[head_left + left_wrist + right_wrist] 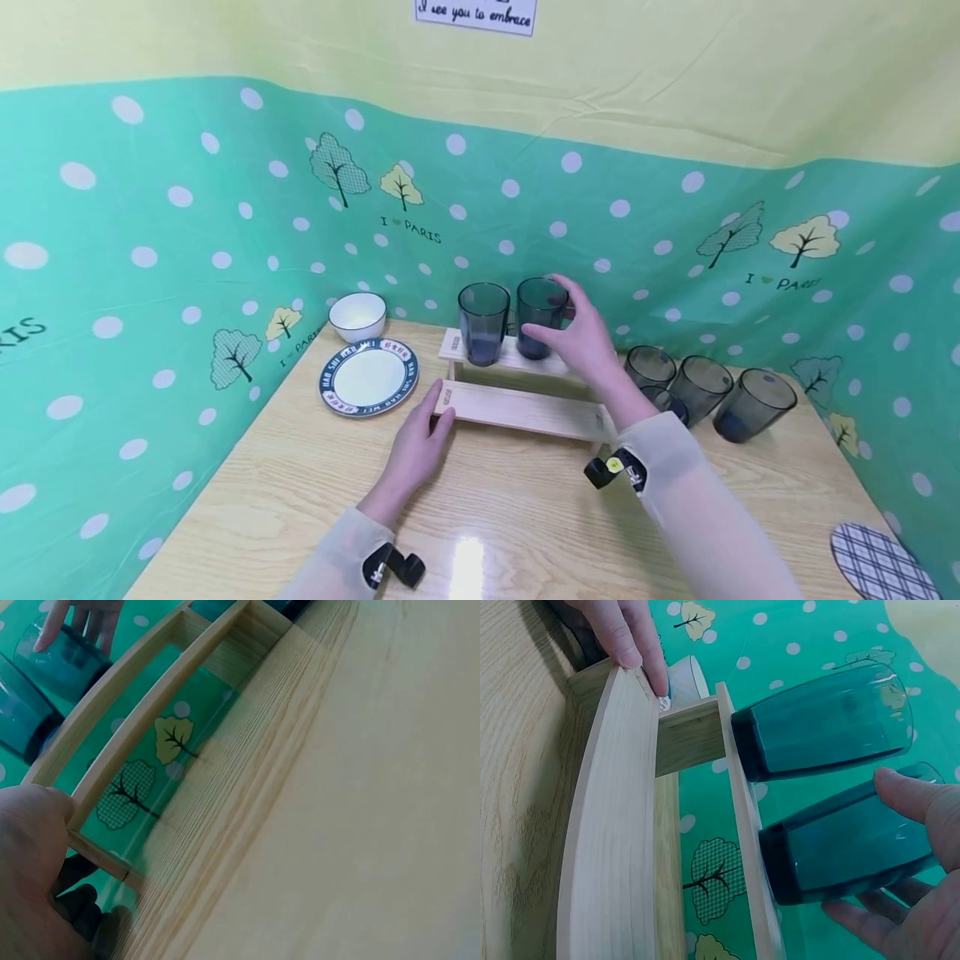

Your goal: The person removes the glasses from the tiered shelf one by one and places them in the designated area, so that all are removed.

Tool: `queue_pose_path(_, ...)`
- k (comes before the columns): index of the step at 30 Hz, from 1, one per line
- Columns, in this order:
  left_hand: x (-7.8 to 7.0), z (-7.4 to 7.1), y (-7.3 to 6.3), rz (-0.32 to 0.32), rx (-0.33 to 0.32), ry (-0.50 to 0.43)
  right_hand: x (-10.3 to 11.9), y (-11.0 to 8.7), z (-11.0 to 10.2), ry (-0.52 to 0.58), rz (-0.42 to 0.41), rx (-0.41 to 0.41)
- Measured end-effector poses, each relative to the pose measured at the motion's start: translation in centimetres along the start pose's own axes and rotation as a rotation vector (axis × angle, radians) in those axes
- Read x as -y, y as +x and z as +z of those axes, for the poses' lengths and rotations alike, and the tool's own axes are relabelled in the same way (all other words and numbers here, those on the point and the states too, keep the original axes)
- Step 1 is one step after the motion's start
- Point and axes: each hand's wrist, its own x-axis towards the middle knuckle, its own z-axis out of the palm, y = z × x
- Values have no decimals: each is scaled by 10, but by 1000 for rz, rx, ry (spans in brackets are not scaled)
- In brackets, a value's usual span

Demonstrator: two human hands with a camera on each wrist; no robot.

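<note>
A two-step wooden rack [525, 408] stands near the back of the table. My left hand [420, 433] grips the left end of its lower step, with the thumb on top in the left wrist view. On the upper step, a dark tinted drinking glass [483, 325] stands upright at the left. Beside it is a second glass [847, 851], its base on the step. My right hand [588, 342] holds that second glass, thumb on one side and fingers on the other. A narrow gap separates the two glasses.
Right of the rack are several more tinted glasses [752, 406] close together. A blue-rimmed plate [372, 377] and a white bowl [357, 317] sit to the left. A checked round mat [883, 562] lies at the right front. A green dotted cloth [525, 208] hangs behind the table.
</note>
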Motion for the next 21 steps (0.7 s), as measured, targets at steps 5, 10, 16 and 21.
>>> queue_pose_path(5, -1, -1, 0, 1, 3, 8, 3, -8, -8, 2, -6, -13)
queue_pose_path(10, -1, -1, 0, 5, 1, 9, 5, -17, -17, -10, 11, -4)
queue_pose_path(16, 0, -1, 0, 2, 2, 6, 4, -30, -30, -39, -6, -8)
queue_pose_path(21, 0, 0, 0, -1, 0, 9, 3, -43, -44, -41, -18, -21)
